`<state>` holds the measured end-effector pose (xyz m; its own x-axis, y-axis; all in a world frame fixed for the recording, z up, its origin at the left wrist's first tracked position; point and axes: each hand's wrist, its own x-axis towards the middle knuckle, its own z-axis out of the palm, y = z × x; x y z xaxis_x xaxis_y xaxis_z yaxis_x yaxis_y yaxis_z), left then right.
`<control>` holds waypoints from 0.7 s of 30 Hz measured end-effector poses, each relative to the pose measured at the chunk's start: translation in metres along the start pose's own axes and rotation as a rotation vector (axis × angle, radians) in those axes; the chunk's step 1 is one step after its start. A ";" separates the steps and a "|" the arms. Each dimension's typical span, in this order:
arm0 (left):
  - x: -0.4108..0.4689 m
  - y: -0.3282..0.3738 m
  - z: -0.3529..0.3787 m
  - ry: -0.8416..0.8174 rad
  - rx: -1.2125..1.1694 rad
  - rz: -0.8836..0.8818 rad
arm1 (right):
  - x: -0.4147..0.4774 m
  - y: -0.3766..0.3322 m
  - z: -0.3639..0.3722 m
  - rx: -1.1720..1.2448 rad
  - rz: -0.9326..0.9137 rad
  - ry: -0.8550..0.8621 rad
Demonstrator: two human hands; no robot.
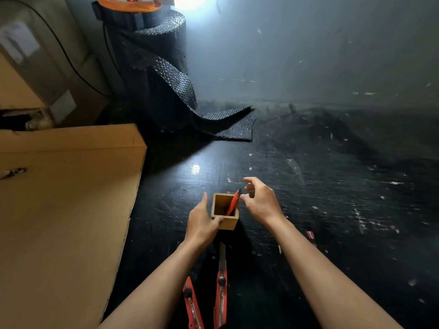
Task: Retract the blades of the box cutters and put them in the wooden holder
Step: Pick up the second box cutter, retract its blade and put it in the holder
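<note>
A small square wooden holder [230, 222] stands on the dark table. My left hand [202, 222] grips its left wall, thumb on the near rim. A red box cutter [234, 201] leans inside the holder against its right wall. My right hand [259, 200] hovers just right of the cutter's top end, fingers spread, with no clear contact. Two more red box cutters lie between my forearms: one [222, 290] with its long blade extended toward the holder, another [192, 305] to its left, its blade end hidden by my left arm.
A large cardboard box [66, 198] fills the left side, close to my left arm. A roll of dark bubble wrap [161, 74] stands at the back, its loose end spread on the scratched black table [332, 198]. Small scraps lie scattered to the right.
</note>
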<state>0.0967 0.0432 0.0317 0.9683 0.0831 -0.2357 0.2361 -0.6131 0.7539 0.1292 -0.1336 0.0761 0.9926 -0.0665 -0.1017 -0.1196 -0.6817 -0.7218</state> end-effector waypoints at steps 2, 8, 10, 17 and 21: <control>-0.011 -0.004 -0.002 0.065 -0.001 0.014 | -0.017 0.001 -0.003 -0.003 0.016 0.013; -0.062 -0.020 -0.003 0.075 -0.002 0.008 | -0.078 0.015 0.010 -0.035 0.103 -0.043; -0.078 -0.026 -0.001 0.002 0.018 -0.004 | -0.098 0.021 0.021 -0.046 0.134 -0.102; -0.120 -0.054 0.019 -0.169 0.073 -0.070 | -0.154 0.050 0.059 -0.156 0.262 -0.365; -0.131 -0.067 0.031 -0.281 0.105 -0.142 | -0.176 0.062 0.074 -0.111 0.310 -0.470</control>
<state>-0.0490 0.0488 -0.0072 0.8624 -0.0374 -0.5048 0.3432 -0.6897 0.6375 -0.0546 -0.1102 -0.0016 0.7923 0.0388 -0.6089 -0.3749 -0.7563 -0.5361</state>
